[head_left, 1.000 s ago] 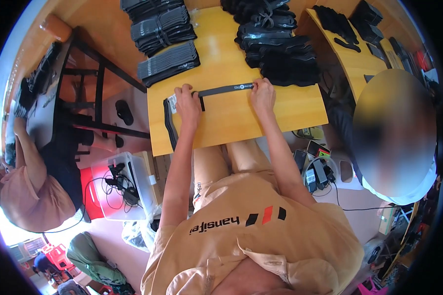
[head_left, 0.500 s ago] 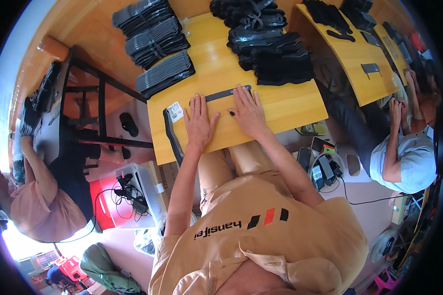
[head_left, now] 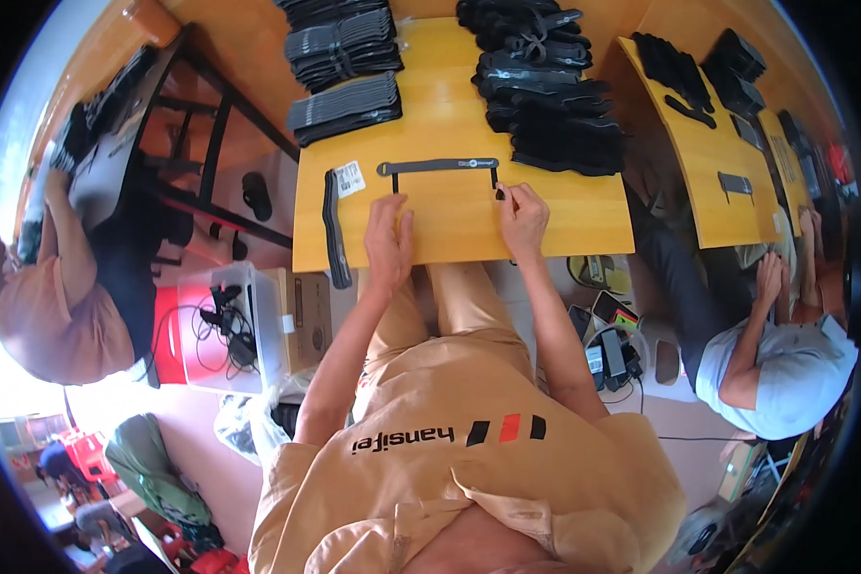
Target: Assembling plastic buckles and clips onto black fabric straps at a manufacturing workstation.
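Note:
A grey strap (head_left: 440,165) with a ring at its left end lies crosswise on the yellow table (head_left: 450,220). Two narrow black strips reach from it toward me, a left strip (head_left: 395,182) and a right strip (head_left: 495,177). My left hand (head_left: 388,241) rests at the lower end of the left strip, fingers loosely bent, thumb apart. With thumb and forefinger together, my right hand (head_left: 524,220) pinches at the right strip's end; the exact contact is partly hidden. Left of my left hand lies a second, dark strap (head_left: 335,230), beside a white label (head_left: 351,178).
Folded grey straps (head_left: 346,110) are stacked at the back left, and black straps (head_left: 564,134) at the back right. Co-workers sit on both sides. A clear plastic bin (head_left: 258,325) with cables stands on the floor at left; another table (head_left: 689,182) is at right.
My hands were flat on the strap's two ends; both have drawn back toward me, uncovering it. The right fingers have closed into a pinch. The head view has shifted.

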`<control>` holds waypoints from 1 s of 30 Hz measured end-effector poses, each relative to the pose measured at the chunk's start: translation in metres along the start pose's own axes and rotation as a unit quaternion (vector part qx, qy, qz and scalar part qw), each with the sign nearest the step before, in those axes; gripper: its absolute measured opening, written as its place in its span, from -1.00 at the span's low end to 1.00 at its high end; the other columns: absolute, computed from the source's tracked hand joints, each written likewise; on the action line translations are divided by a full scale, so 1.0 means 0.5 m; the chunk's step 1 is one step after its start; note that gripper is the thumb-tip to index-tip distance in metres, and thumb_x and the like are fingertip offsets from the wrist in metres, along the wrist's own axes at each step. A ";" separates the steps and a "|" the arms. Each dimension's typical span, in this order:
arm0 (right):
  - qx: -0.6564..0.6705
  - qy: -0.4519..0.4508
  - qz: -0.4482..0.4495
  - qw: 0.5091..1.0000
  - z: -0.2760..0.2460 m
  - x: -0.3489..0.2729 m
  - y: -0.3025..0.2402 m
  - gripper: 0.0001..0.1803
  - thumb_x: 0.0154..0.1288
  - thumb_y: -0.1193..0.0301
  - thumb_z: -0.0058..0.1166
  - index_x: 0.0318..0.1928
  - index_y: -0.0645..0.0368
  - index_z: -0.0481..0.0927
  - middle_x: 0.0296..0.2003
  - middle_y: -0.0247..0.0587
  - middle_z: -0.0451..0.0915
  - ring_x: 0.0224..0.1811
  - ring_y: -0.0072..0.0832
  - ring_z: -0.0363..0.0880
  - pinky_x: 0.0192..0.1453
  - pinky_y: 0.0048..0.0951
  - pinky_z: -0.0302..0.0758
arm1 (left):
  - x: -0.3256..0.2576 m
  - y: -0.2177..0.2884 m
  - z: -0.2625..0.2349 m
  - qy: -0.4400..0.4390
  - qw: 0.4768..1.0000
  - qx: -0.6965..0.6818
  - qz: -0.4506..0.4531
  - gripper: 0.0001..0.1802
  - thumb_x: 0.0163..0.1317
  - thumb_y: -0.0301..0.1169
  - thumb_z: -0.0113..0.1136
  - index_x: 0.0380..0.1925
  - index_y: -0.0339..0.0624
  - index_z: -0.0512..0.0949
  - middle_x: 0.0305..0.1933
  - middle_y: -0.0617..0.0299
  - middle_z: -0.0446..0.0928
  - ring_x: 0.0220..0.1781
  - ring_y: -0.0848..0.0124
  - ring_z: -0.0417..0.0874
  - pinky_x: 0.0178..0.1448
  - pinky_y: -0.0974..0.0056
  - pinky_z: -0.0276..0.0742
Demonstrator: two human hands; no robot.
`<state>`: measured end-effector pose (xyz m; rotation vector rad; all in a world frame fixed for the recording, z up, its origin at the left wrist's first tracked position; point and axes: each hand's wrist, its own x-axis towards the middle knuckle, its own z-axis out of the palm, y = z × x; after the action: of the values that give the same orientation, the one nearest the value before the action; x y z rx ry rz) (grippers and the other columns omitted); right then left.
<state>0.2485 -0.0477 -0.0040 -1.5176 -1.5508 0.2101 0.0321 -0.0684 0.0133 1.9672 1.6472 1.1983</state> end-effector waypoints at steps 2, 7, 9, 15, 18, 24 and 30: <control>0.096 -0.016 -0.001 0.995 0.012 -0.005 0.013 -0.86 0.18 0.49 0.07 -0.46 0.31 0.58 -0.59 -0.15 0.49 -0.65 -0.34 0.40 -0.54 -0.46 0.32 | -0.045 0.041 0.005 -0.015 0.996 -0.077 -0.052 -0.70 0.23 -0.45 0.06 -0.04 -0.34 0.47 -0.10 -0.01 0.51 -0.16 0.22 0.56 -0.09 0.29 0.49; 0.430 -0.224 0.187 0.854 -0.017 -0.044 -0.084 -0.80 0.24 0.46 0.07 -0.51 0.29 0.57 -0.62 -0.42 0.47 -0.62 -0.75 0.34 -0.55 -0.69 0.28 | -0.099 0.122 -0.011 -0.027 0.862 -0.428 -0.270 -0.72 0.26 -0.40 0.08 -0.08 -0.34 0.51 -0.28 0.20 0.57 -0.34 0.54 0.55 -0.26 0.46 0.46; 0.454 -0.269 0.171 0.832 -0.030 -0.055 -0.111 -0.80 0.24 0.46 0.08 -0.51 0.29 0.57 -0.62 -0.41 0.47 -0.61 -0.75 0.35 -0.54 -0.69 0.28 | -0.103 0.148 -0.036 -0.022 0.833 -0.470 -0.289 -0.71 0.25 -0.41 0.09 -0.07 -0.33 0.51 -0.27 0.20 0.57 -0.34 0.54 0.55 -0.27 0.47 0.45; 0.476 -0.352 0.097 0.800 -0.055 -0.069 -0.186 -0.80 0.21 0.46 0.12 -0.51 0.31 0.56 -0.60 -0.40 0.46 -0.59 -0.72 0.38 -0.52 -0.69 0.31 | -0.130 0.176 -0.102 -0.008 0.812 -0.529 -0.248 -0.72 0.16 -0.48 0.17 -0.13 -0.37 0.54 -0.34 0.24 0.59 -0.37 0.56 0.54 -0.26 0.50 0.44; 0.457 -0.362 0.080 0.809 -0.061 -0.075 -0.223 -0.81 0.19 0.47 0.15 -0.51 0.33 0.55 -0.57 -0.39 0.47 -0.59 -0.72 0.39 -0.51 -0.69 0.31 | -0.143 0.170 -0.126 0.010 0.798 -0.548 -0.250 -0.74 0.10 -0.51 0.23 -0.18 -0.37 0.56 -0.39 0.27 0.58 -0.39 0.59 0.52 -0.28 0.50 0.43; 0.422 -0.389 0.045 0.818 -0.060 -0.076 -0.280 -0.81 0.18 0.47 0.17 -0.51 0.33 0.55 -0.57 -0.39 0.46 -0.60 -0.73 0.38 -0.53 -0.70 0.29 | -0.154 0.147 -0.170 0.003 0.771 -0.593 -0.232 -0.80 0.07 -0.54 0.25 -0.28 -0.33 0.54 -0.37 0.25 0.58 -0.42 0.60 0.50 -0.30 0.49 0.42; 0.411 -0.426 0.022 0.805 -0.049 -0.076 -0.344 -0.81 0.17 0.47 0.18 -0.53 0.31 0.55 -0.59 -0.37 0.46 -0.60 -0.72 0.38 -0.55 -0.71 0.28 | -0.161 0.125 -0.223 0.005 0.685 -0.693 -0.226 -0.85 0.13 -0.48 0.22 -0.31 -0.31 0.54 -0.42 0.25 0.58 -0.46 0.57 0.54 -0.35 0.51 0.43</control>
<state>0.1378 -0.1302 0.1082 -0.7340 -1.6959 1.5534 -0.0096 -0.1908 0.0919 0.5207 0.5839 1.4708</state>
